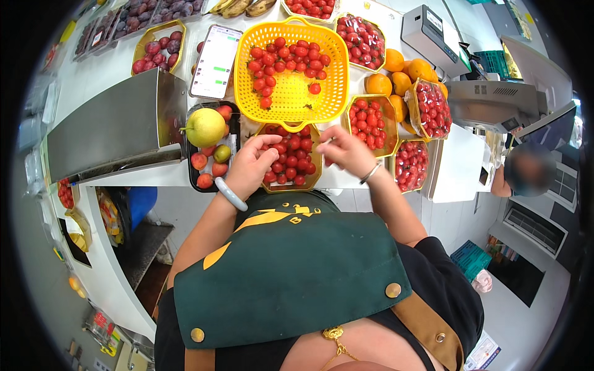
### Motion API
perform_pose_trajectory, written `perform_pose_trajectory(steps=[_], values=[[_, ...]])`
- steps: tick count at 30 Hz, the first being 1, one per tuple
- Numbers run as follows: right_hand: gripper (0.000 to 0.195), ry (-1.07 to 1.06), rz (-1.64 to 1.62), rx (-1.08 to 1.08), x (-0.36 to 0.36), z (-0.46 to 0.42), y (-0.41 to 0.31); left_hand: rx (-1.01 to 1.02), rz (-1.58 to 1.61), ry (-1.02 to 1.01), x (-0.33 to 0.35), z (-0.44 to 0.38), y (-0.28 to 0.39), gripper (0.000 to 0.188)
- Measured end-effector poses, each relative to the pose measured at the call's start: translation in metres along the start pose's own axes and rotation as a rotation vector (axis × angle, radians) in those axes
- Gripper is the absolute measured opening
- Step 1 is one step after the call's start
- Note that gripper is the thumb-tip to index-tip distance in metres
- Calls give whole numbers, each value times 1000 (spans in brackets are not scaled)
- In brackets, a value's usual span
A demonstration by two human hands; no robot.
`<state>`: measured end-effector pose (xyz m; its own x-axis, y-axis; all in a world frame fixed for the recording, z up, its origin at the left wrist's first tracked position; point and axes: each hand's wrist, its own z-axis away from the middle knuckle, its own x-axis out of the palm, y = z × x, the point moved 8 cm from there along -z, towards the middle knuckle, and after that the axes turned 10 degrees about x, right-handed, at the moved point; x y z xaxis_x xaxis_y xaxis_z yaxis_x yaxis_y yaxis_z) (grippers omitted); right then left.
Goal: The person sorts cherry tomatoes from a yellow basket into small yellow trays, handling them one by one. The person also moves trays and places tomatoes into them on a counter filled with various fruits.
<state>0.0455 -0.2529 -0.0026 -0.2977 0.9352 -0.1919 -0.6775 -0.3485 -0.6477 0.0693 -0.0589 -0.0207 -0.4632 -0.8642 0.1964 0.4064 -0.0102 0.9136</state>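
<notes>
A yellow-rimmed tray of cherry tomatoes [291, 162] lies at the counter's front edge, before my body. My left hand [253, 162] is over its left side, thumb and index finger apart at the tomatoes. To the right of the tray is my right hand [345, 150], blurred, with its fingers bent together. A bit of red shows below those fingers; whether they hold a tomato cannot be told. Directly behind the tray stands a yellow plastic colander basket [304, 104], with loose cherry tomatoes [290, 58] mostly towards its back and left.
On the left, a black tray [192, 178] holds a pear [204, 127] and smaller fruit, beside a metal housing [120, 123]. A smartphone [216, 62] lies behind. Packed tomatoes [410, 164], oranges [378, 85] and a label printer [431, 37] are right. Another person [529, 169] is far right.
</notes>
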Motion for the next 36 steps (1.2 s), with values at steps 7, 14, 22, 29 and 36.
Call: perform_pose_trajectory(steps=[7, 14, 22, 29, 36], values=[[20, 671, 551, -218, -98, 10, 1, -20, -32, 92, -21, 8, 1, 31], [21, 786, 567, -519, -77, 5, -79, 15, -8, 153, -26, 12, -3, 29], [18, 574, 1112, -75, -24, -112, -80, 34, 0, 98, -22, 13, -1, 31], [29, 26, -40, -220, -30, -106, -73, 52, 62, 108, -27, 20, -4, 30], [39, -313, -557, -153, -18, -70, -91, 40, 83, 85, -25, 16, 1, 31]])
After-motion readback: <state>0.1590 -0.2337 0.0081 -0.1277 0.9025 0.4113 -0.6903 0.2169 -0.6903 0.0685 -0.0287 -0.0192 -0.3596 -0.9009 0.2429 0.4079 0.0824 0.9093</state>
